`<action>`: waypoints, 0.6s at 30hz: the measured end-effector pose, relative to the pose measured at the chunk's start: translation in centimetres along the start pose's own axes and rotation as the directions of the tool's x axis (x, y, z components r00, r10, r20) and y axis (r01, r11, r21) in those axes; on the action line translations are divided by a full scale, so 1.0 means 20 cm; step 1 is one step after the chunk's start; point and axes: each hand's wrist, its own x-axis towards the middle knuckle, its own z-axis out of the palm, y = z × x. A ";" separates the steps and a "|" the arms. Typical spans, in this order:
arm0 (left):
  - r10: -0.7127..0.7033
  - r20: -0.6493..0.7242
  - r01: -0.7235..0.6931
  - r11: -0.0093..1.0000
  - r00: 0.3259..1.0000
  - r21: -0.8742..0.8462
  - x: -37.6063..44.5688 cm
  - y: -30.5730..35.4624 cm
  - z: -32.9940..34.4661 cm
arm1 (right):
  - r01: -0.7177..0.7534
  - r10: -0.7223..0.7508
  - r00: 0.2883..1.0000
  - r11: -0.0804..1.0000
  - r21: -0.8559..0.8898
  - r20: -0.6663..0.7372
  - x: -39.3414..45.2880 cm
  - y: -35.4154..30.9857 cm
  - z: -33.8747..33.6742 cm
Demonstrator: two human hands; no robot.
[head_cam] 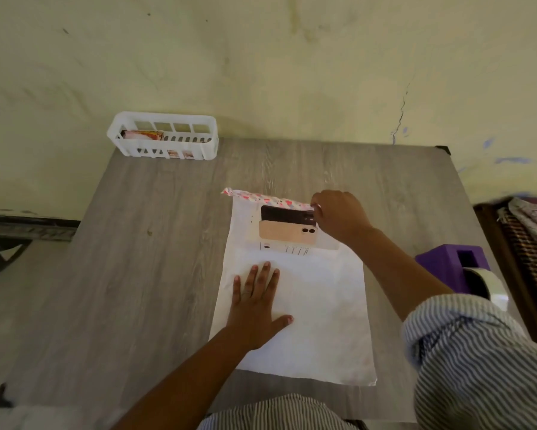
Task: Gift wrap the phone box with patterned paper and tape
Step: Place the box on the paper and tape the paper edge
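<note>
Box position: the phone box lies on the far end of the paper, long axis left to right.
Nearer hand: the right hand, pinching the paper's rolled far edge beside the box.
Left hand: flat, fingers straight, pressing the paper to the counter, nearer than the box.
Turning relation: in my judgement, the far edge folds toward the person over the box.

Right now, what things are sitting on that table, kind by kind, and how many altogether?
Phone box: 1
Wrapping paper sheet, white side up, far edge curled: 1
White plastic basket: 1
Purple tape dispenser: 1
Total: 4 things, with both hands on the paper.
</note>
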 end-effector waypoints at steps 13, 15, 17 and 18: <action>-0.028 0.084 0.028 1.000 0.996 0.008 -0.02 0.04 -0.08 | 0.038 -0.018 0.987 0.991 -0.125 0.157 -0.15 -0.01 0.00; -0.037 0.084 0.036 0.999 0.996 0.011 -0.02 0.04 -0.08 | 0.001 0.009 0.985 0.998 -0.061 0.175 -0.14 -0.03 0.01; -0.040 0.091 0.038 0.999 0.995 0.015 -0.02 0.03 -0.08 | -0.039 0.030 0.978 0.998 0.044 0.205 -0.16 -0.04 0.03; -0.038 0.089 0.036 0.999 0.995 0.018 -0.02 0.03 -0.08 | -0.036 0.022 0.976 0.998 0.059 0.217 -0.18 -0.05 0.03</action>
